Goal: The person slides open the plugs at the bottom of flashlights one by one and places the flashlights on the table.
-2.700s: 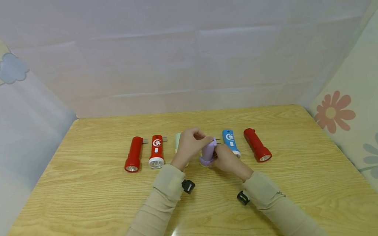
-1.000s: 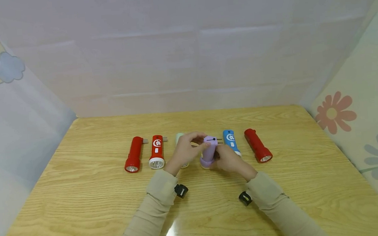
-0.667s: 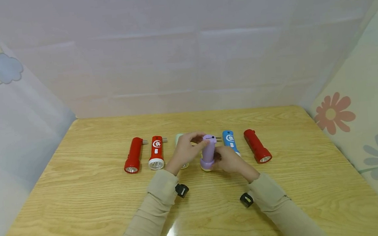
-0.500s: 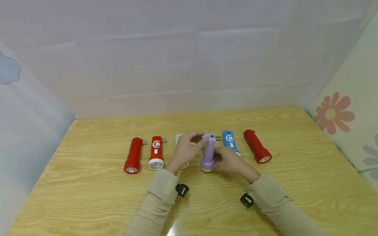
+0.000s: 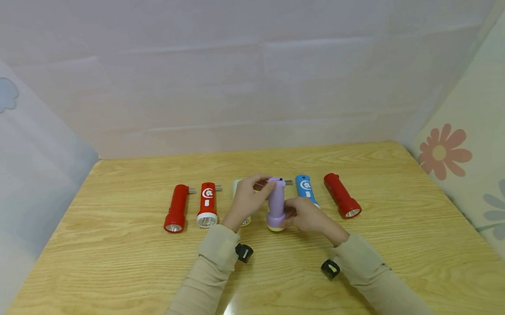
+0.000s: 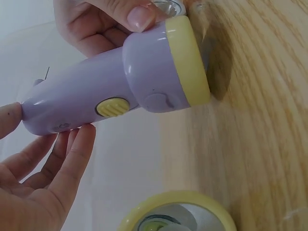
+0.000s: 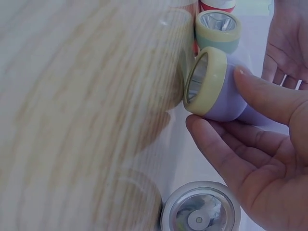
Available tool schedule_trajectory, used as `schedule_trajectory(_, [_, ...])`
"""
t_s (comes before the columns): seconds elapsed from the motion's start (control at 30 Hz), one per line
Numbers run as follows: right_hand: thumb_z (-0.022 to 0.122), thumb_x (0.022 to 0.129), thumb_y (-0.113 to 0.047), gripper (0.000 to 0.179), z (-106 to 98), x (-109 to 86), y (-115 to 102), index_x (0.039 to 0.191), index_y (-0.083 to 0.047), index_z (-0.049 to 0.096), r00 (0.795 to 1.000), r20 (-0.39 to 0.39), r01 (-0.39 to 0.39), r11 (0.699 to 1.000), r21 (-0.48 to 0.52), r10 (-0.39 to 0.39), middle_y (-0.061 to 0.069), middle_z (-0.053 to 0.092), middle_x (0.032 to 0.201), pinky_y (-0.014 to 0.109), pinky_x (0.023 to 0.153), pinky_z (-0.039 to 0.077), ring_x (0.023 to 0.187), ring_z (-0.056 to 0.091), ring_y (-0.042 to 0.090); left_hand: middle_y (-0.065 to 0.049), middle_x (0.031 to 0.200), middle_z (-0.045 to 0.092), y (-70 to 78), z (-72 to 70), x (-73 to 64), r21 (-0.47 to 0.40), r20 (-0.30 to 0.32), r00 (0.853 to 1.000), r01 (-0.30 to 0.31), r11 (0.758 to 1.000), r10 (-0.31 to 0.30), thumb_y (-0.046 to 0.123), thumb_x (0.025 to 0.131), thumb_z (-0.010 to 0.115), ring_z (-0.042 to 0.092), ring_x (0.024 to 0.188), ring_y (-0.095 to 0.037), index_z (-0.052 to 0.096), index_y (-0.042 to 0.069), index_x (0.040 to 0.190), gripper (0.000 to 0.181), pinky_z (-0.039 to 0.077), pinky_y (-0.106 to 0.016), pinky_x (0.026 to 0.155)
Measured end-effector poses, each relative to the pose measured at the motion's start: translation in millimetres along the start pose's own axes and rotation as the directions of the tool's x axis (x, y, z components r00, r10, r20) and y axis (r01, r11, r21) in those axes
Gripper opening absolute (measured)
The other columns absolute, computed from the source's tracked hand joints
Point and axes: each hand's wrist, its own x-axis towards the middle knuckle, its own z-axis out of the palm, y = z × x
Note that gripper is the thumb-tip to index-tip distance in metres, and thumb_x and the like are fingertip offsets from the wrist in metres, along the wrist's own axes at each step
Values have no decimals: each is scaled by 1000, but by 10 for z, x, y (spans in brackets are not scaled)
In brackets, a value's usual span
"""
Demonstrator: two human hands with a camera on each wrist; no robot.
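Observation:
A purple flashlight (image 5: 276, 202) with a yellow lens rim stands nearly upright, lens end down close over the table. My left hand (image 5: 247, 197) pinches its tail end from the left; in the left wrist view the thumb is at the tail and fingertips touch the barrel. My right hand (image 5: 306, 215) grips the head between thumb and fingers. A yellow slide switch (image 6: 113, 107) shows on the barrel, while metal prongs (image 5: 288, 182) stick out at the tail. Partly behind my left hand lies a pale green flashlight (image 7: 219, 36) with a cream rim.
A blue flashlight (image 5: 305, 187) with a white emblem lies partly behind my right hand. Further right is a red flashlight (image 5: 342, 195). On the left are a red-and-white flashlight (image 5: 207, 204) and another red flashlight (image 5: 178, 208). All lie on the wooden table (image 5: 132, 275).
My left hand has drawn back to the left, uncovering the purple flashlight's tail end. The flashlight has tipped more upright, its lens end lower. The other flashlights have stayed put.

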Motion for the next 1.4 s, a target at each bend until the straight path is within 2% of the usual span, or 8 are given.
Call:
schedule_trajectory(0.17, [72,75,-3,23,-2,11,9,94,6,63,1000,20,1,1000,21,-1,8,65,83,25,66,50,73,61,16,-12,99,62,-37,12,-11,-15,-10,1000,-2,1000,1,23,92,56,60,85,-23,60,3,115,31,50,-30,71])
schedule_trajectory(0.33, [71,76,-3,20,-12,23,7,92,5,63,1000,25,10,1000,-2,-10,6,64,79,25,64,48,70,57,13,-14,99,61,-82,35,-15,-41,-15,1000,-2,999,2,19,91,56,60,84,-25,57,1,118,33,51,-31,71])
schedule_trajectory(0.5, [70,78,-5,19,-26,25,-9,92,5,63,1000,30,-5,1000,-2,5,5,63,78,27,63,47,69,55,12,-14,99,60,-112,65,-22,-63,-16,999,27,998,-28,15,90,56,59,85,-25,54,2,122,34,51,-31,70])
schedule_trajectory(0.67, [69,80,-7,20,-34,31,-23,94,6,63,999,40,-28,1000,2,28,6,63,80,27,65,47,71,56,13,-13,99,60,-126,101,-45,-50,-8,998,55,997,-55,12,90,57,59,85,-24,52,3,125,36,51,-29,68])
schedule_trajectory(0.97, [67,81,-7,22,-47,35,-38,98,7,62,998,47,-37,999,26,36,8,63,82,28,65,47,72,55,16,-14,99,59,-136,139,-72,-37,-15,998,54,998,-54,9,89,58,60,85,-25,49,1,127,40,51,-29,68])
schedule_trajectory(1.1, [65,82,-3,24,-32,25,-53,102,10,61,999,24,-25,999,40,24,14,64,89,31,69,49,77,59,20,-14,100,58,-149,158,-70,-45,-27,997,73,996,-74,9,89,57,60,86,-24,47,2,128,41,51,-30,69])
schedule_trajectory(1.27, [62,82,2,35,6,15,-88,114,14,52,998,-20,-55,996,76,57,22,62,100,38,77,51,89,62,30,-14,101,58,-160,181,-63,-46,-45,995,84,995,-86,9,90,57,60,86,-24,46,2,129,41,51,-31,70])
schedule_trajectory(1.4, [62,82,3,40,31,17,-97,119,13,49,996,-49,-67,994,86,72,22,62,103,40,79,50,92,61,31,-14,102,59,-163,195,-57,-44,-50,994,97,994,-99,9,90,56,60,86,-24,46,2,129,41,51,-30,69])
